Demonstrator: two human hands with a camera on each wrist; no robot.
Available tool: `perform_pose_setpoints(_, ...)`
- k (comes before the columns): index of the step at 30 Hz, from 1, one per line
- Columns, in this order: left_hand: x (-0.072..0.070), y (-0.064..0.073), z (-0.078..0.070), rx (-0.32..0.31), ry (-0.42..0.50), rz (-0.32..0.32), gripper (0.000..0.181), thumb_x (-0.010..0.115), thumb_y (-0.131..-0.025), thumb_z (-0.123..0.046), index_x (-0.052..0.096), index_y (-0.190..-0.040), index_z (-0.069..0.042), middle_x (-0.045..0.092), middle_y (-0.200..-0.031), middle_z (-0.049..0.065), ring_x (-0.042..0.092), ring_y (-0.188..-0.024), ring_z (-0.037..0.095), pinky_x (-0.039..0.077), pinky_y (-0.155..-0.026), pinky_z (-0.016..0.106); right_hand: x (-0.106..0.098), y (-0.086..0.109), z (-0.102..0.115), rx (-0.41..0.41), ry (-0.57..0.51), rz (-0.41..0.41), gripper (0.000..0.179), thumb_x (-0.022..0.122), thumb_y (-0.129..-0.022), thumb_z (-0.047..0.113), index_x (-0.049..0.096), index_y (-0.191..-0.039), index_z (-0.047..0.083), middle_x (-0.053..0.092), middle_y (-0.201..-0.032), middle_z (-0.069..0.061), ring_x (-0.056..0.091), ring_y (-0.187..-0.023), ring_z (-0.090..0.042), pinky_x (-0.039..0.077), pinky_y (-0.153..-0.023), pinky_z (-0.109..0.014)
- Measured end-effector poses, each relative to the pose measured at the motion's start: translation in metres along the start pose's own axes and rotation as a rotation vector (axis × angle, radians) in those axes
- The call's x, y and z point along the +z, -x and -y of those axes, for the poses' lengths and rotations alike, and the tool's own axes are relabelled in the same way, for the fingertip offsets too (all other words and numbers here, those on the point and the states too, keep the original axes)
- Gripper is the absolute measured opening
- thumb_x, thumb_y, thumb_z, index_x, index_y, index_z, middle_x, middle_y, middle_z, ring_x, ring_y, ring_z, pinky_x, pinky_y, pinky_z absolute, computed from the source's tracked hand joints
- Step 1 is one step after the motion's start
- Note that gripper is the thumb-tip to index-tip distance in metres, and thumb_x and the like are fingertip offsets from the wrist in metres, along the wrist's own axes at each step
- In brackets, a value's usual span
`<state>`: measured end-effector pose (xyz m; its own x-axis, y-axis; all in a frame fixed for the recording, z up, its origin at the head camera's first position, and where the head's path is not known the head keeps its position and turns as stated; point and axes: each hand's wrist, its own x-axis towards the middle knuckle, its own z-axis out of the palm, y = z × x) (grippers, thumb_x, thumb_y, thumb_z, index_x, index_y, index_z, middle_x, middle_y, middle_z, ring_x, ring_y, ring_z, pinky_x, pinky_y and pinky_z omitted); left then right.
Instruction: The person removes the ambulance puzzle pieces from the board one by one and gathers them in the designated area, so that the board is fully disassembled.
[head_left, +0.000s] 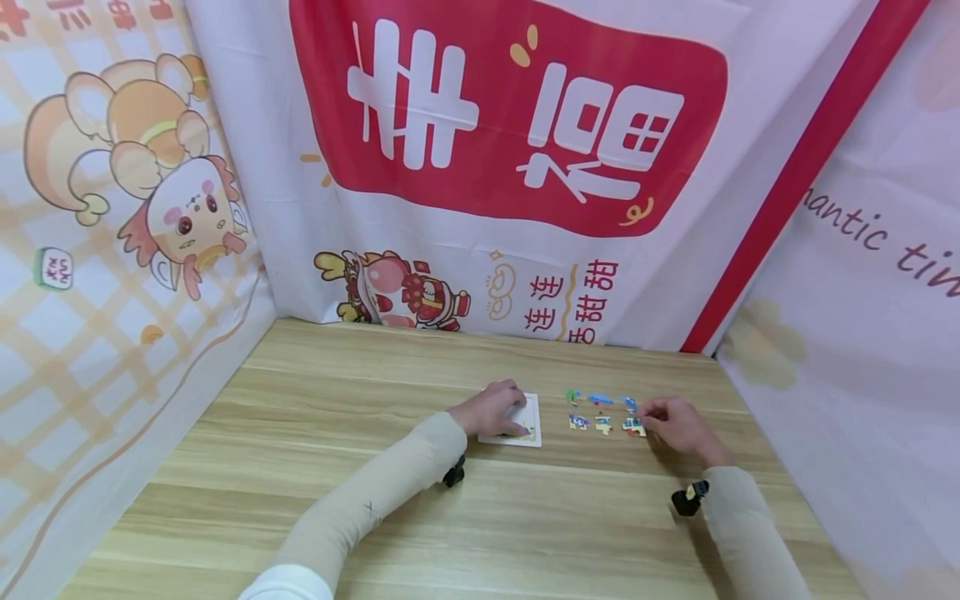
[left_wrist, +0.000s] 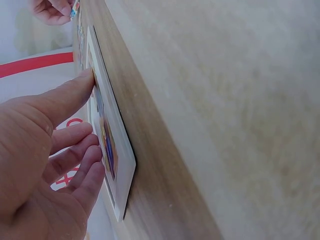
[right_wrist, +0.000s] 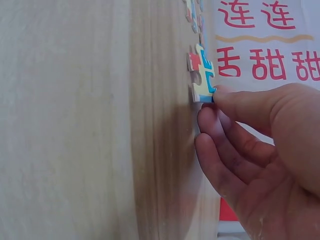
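Sleeve (head_left: 375, 479) nearest; left hand (head_left: 495, 410) covers board (head_left: 537, 423) edge; right (head_left: 678, 427), apart, pinches piece (right_wrist: 204, 86).

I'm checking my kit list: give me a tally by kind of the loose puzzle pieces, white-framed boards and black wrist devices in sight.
Loose puzzle pieces: 6
White-framed board: 1
Black wrist devices: 2
Total: 9
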<state>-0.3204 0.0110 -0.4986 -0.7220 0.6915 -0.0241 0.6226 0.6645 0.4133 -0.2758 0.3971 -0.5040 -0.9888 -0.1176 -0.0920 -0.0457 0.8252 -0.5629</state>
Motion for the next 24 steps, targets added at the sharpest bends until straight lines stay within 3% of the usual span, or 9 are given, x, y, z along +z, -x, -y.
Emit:
perform_pose_setpoints(9,-0.001,0.0,-0.001,-0.009,-0.015,0.008,0.054,0.082,-0.094,-0.037,0.068,-0.136,-0.007,0.061,-0.13,0.007,0.056,-0.117,0.02,0.05,-0.108,0.034,-0.001,-0.002,0.003,-0.023,0.053,-0.002,0.013,0.064,-0.105,0.011,0.076,-0.106,0.009,0.075,-0.11,-0.011,0.065,-0.104,-0.028,0.059,-0.095,-0.05)
perform_pose_setpoints(12,-0.001,0.001,-0.002,-0.019,-0.02,0.016,0.054,0.081,-0.094,-0.037,0.067,-0.137,-0.007,0.06,-0.131,0.007,0.056,-0.117,0.02,0.05,-0.108,0.034,-0.003,-0.005,0.009,-0.005,0.043,0.009,0.012,0.065,-0.105,0.013,0.076,-0.104,0.009,0.074,-0.106,-0.008,0.063,-0.099,-0.025,0.059,-0.09,-0.043)
perform_pose_setpoints(15,-0.002,0.002,-0.001,-0.026,-0.012,0.025,0.055,0.08,-0.095,-0.038,0.066,-0.138,-0.007,0.06,-0.131,0.007,0.055,-0.118,0.02,0.049,-0.109,0.035,-0.004,-0.008,0.019,-0.038,0.053,0.016,0.011,0.067,-0.103,0.013,0.075,-0.104,0.006,0.074,-0.102,-0.008,0.064,-0.094,-0.022,0.058,-0.084,-0.039)
perform_pose_setpoints(24,-0.011,0.014,0.009,-0.01,0.009,0.034,0.057,0.079,-0.096,-0.037,0.064,-0.141,-0.007,0.06,-0.133,0.006,0.055,-0.121,0.02,0.049,-0.111,0.036,0.005,-0.025,0.067,-0.12,0.112,0.082,0.014,0.07,-0.102,0.019,0.075,-0.108,0.007,0.075,-0.101,-0.003,0.066,-0.092,-0.017,0.06,-0.084,-0.04)
